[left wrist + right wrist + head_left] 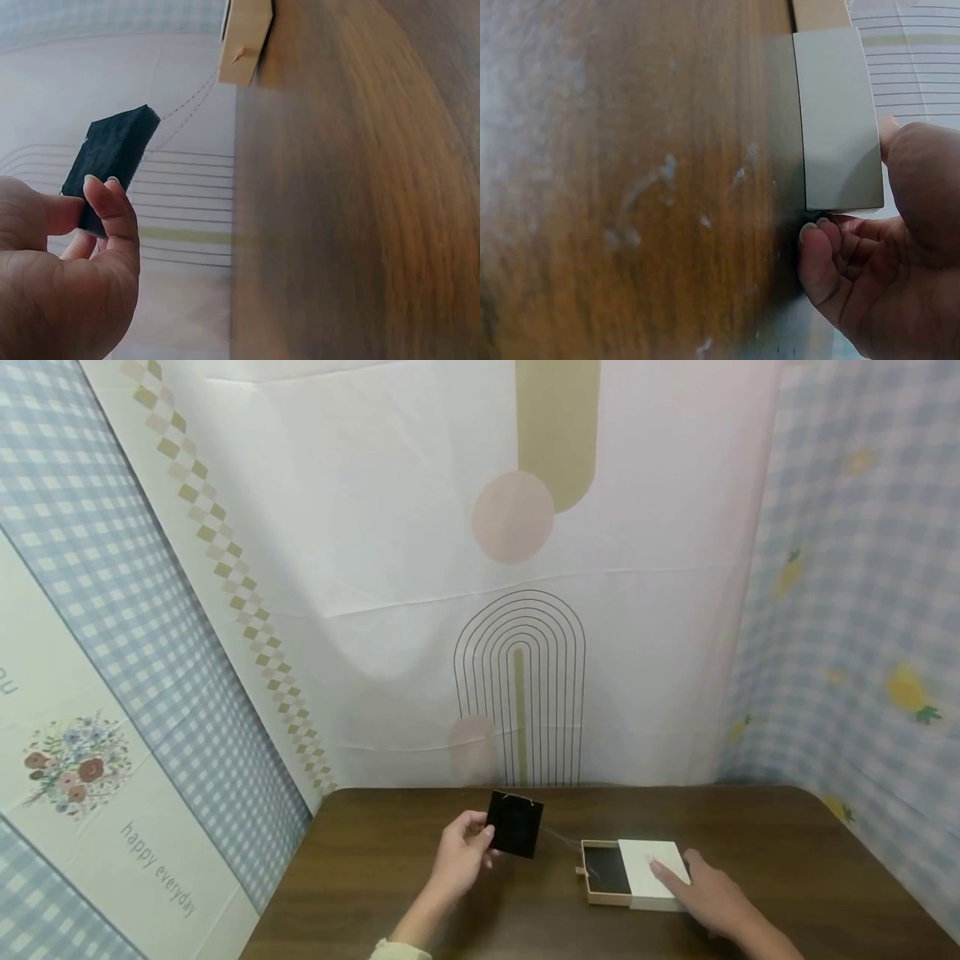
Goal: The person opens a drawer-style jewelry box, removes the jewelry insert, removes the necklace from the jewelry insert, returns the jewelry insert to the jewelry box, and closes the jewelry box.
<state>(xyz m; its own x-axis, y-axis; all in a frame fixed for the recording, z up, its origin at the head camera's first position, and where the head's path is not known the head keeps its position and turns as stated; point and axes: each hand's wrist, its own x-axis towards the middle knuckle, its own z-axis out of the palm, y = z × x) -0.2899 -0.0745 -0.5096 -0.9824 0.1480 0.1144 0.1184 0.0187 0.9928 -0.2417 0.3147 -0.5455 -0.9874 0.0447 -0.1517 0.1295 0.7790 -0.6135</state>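
Observation:
My left hand (459,853) pinches a square black foam pad (514,827) between thumb and fingers, raised above the table. The left wrist view shows the pad's thickness, and a thin chain (192,99) runs from it to the box. A white drawer box (647,887) lies on the table with its inner tray (607,900) partly pulled out to the left. Dark lining shows in the tray, with a small tab at its end. My right hand (716,893) holds the box's right end, thumb on top. Its fingers are curled against the end in the right wrist view.
The brown wooden table (360,860) carries the box. A white patterned cloth (390,527) hangs behind its back edge. Checked cloths hang at the left (127,543) and right (840,610).

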